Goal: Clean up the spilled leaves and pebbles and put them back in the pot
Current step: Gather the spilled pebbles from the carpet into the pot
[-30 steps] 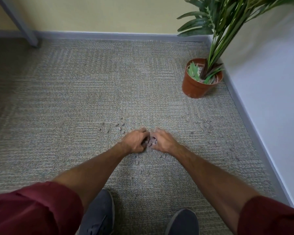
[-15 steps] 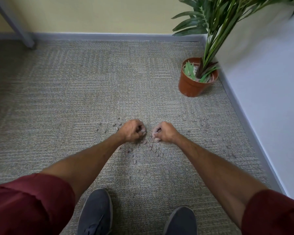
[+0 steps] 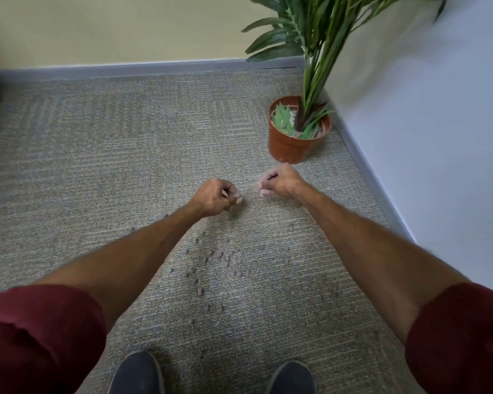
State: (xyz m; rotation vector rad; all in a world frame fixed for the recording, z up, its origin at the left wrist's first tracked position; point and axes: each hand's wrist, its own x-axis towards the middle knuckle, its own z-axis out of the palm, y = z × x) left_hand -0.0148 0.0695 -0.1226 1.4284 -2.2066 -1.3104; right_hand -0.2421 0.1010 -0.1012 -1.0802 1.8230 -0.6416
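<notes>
A terracotta plastic pot [image 3: 289, 149] with a tall green plant stands in the carpet's far right corner; loose leaves and pebbles lie on top inside it. Several small brown pebbles [image 3: 224, 258] are scattered on the carpet between my forearms. My left hand [image 3: 215, 198] is raised above the carpet with its fingers curled round gathered pebbles. My right hand [image 3: 279, 181] is curled the same way round pebbles, just in front of the pot's base. The contents of both fists are mostly hidden.
The grey-beige carpet [image 3: 97, 166] runs to a grey skirting board under a yellow wall at the back and a white wall on the right. My two dark shoes [image 3: 137, 373] show at the bottom edge. Plant fronds [image 3: 319, 32] lean over the corner.
Both hands closed on pebbles at the carpet, lifted, parted and moved forward toward the pot. The view has shifted closer to the corner.
</notes>
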